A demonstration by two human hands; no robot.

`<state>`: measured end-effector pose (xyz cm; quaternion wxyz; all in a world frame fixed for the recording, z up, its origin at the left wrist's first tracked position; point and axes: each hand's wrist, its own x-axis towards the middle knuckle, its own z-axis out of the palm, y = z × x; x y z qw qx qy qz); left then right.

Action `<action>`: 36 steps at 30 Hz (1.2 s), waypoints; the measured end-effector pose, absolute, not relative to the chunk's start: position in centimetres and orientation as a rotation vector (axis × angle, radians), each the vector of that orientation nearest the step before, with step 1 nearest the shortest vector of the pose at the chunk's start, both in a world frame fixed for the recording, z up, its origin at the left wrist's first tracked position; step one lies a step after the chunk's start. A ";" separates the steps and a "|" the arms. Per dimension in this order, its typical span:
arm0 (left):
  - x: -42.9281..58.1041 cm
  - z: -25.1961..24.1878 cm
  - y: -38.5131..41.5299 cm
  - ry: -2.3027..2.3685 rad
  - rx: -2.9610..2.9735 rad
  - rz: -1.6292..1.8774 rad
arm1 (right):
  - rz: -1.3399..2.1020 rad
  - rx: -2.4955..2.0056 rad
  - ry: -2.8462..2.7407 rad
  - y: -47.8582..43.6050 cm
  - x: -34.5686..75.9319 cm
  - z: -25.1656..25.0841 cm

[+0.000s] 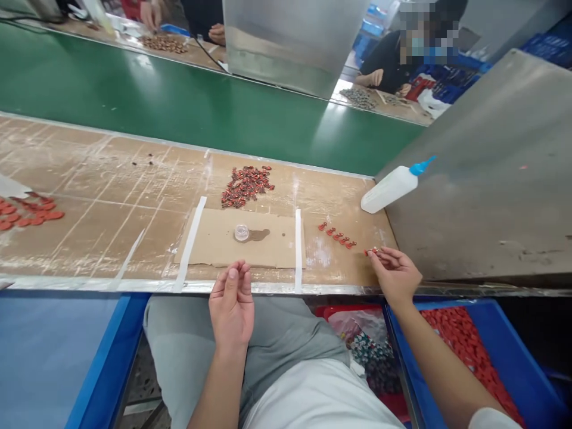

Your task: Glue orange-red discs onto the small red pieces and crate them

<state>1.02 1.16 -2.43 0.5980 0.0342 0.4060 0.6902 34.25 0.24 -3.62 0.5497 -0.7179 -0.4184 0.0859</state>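
Observation:
My right hand (395, 274) pinches a small red part (370, 252) at its fingertips, just right of a short row of similar red parts (337, 235) on the bench. My left hand (231, 304) is raised at the bench's front edge, holding nothing, with its fingers slightly apart. It is nearest a cardboard sheet (236, 238) taped to the bench, which carries a small clear cup (242, 232) beside a brown smear (260, 235). Behind the sheet lies a heap of red and black parts (245, 186).
A white bottle with a blue nozzle (392, 186) lies against a grey metal panel (473, 179). Red discs (27, 213) lie at the bench's left. A blue bin of red pieces (469, 351) sits below right. Beyond a green conveyor belt (134, 83), other people work.

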 end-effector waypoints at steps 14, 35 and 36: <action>1.2 -2.2 1.2 0.954 0.060 1.575 | -0.041 -1.914 -1.453 1.2 34.7 -4.8; 2.0 0.4 0.1 0.452 0.027 1.326 | 0.590 -1.069 -2.126 0.3 15.0 -0.8; 1.9 0.4 0.1 0.456 0.036 1.334 | 0.657 -1.096 -2.068 0.4 14.7 -0.9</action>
